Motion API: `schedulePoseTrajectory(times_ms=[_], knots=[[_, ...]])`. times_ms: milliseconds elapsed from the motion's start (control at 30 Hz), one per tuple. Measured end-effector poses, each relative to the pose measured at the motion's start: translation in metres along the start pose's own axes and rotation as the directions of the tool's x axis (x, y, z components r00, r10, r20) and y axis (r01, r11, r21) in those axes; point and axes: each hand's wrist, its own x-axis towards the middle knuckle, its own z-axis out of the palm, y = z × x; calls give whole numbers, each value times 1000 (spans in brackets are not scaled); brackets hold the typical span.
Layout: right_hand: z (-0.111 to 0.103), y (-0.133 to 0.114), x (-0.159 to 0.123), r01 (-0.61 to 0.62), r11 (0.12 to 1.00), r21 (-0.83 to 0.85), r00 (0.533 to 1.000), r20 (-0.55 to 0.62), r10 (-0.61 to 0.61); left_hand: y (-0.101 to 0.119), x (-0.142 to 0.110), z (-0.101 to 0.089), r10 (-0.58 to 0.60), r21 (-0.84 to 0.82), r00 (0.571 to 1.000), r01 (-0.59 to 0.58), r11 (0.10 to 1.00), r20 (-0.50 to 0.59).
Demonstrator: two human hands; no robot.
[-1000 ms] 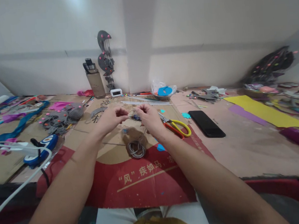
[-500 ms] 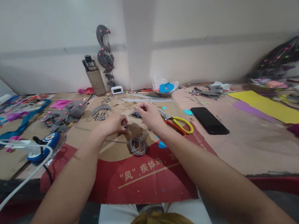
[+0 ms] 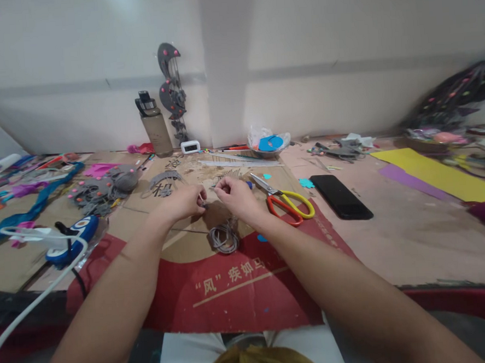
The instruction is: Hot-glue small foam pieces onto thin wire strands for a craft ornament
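Observation:
My left hand [image 3: 189, 200] is closed in a pinch above the cardboard. A small greyish thing shows at its fingertips, too tiny to name. To its right, a short gap away, my right hand [image 3: 236, 197] also pinches; what its fingers hold, if anything, I cannot make out. Below and between both hands lies a coil of grey cord [image 3: 224, 239] on the red-and-tan cardboard sheet [image 3: 242, 307]. Beside my right wrist rest scissors [image 3: 289, 203] with one red and one yellow handle, blades pointing away. A blue paper cutout [image 3: 262, 238] is partly covered by my right forearm.
A black phone [image 3: 341, 197] lies right of the scissors. Grey felt pieces with pink dots [image 3: 103, 190] and a blue device with a white cable [image 3: 73, 238] are on the left. A bottle [image 3: 156, 129], a small clock [image 3: 190, 147] and a bowl [image 3: 268, 144] stand along the wall.
My left hand has come down and nearer to me from its raised pinch. My right hand dipped slightly lower and to the left, uncovering more of the scissors.

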Motion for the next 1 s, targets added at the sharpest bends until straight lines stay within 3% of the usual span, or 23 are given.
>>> schedulePoseTrajectory(times_ms=[133, 300, 533, 733, 867, 1000], knots=[[5, 1, -4, -25, 999, -28, 998, 57, 26, -2, 0, 0, -58, -51, 998, 60, 997, 40], [7, -1, -7, -38, 999, -6, 997, 69, 38, 2, -1, -1, -5, -19, 998, 6, 1000, 58], [4, -3, -5, -17, 998, 62, 1000, 23, 16, 3, 1, -1, 33, -49, 997, -36, 998, -66], [4, -4, -7, 17, 998, 57, 999, 32, -19, 5, 3, 0, 35, -254, 991, -68, 965, -131], [1, -9, -8, 40, 999, 22, 999, -35, -39, 14, -1, -3, 8, -371, 979, -84, 925, -202], [-2, -11, -9, 84, 996, 0, 991, -102, -83, 20, -5, -7, 12, -466, 981, -103, 879, -195]])
